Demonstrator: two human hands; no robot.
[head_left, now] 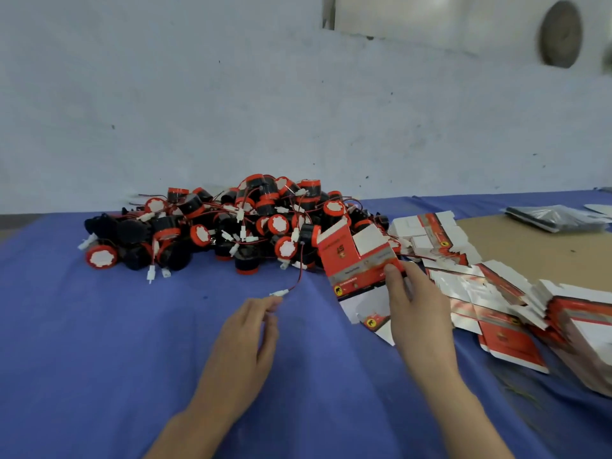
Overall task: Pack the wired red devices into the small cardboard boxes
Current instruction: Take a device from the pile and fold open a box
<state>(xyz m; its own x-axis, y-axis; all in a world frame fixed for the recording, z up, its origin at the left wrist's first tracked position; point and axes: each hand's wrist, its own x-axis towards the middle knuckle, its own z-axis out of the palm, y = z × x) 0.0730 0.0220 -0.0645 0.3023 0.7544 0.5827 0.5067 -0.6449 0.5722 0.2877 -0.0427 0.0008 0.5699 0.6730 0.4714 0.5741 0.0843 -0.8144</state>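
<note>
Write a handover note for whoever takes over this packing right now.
Left hand: pinches the white connector of a wire from a device at the front of the pile of devices.
Right hand: holds a partly opened box upright, flaps open.
The pile lies on the blue cloth; flat boxes spread to its right.
Done: no packed box in view.
Left: pull that device free, box it, close the flaps, then likely the rest.

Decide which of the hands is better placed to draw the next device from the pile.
Left. The left hand pinches the white connector, whose wire runs to a device at the pile's edge. The right hand holds the opened box.
</note>
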